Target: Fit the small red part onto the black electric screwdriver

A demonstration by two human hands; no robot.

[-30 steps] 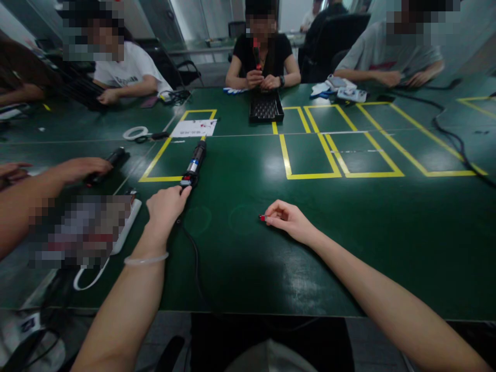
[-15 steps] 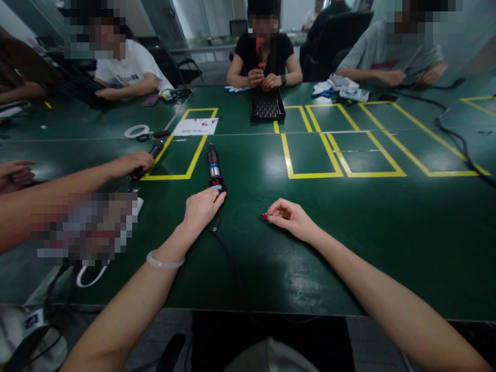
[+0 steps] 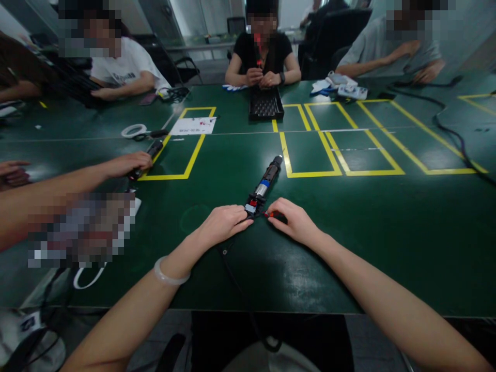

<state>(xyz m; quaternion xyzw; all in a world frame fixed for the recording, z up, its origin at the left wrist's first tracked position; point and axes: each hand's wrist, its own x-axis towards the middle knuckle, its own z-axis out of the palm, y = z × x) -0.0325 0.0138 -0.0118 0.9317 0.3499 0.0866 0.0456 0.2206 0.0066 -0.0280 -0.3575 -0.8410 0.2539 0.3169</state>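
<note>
Black cylindrical tool (image 3: 265, 185) with a blue band and a silver section lies flat on the green bench (image 3: 360, 243), pointing away and to the right, its far tip just short of a yellow tape outline (image 3: 310, 174). Its near end, where small red and white parts show, sits between the two hands. The left hand (image 3: 222, 226) rests on the bench with its fingers (image 3: 242, 219) drawn together on that near end, and a pale bracelet (image 3: 168, 274) sits on the wrist. A black cable (image 3: 232, 268) runs from under this hand back toward the near bench edge. The right hand (image 3: 296, 223) lies just beside the tool's end, its fingers (image 3: 277, 217) pinched together on a small red piece (image 3: 270, 214), which almost touches the tool; whether they meet cannot be told. To the left, a co-worker's hand (image 3: 126, 164) lies on a second dark tool (image 3: 151, 152) at the corner of another yellow outline. Farther off lie a white sheet (image 3: 192, 125), a white tape ring (image 3: 134, 130) and a black tray (image 3: 265, 106) in front of a seated person.
</note>
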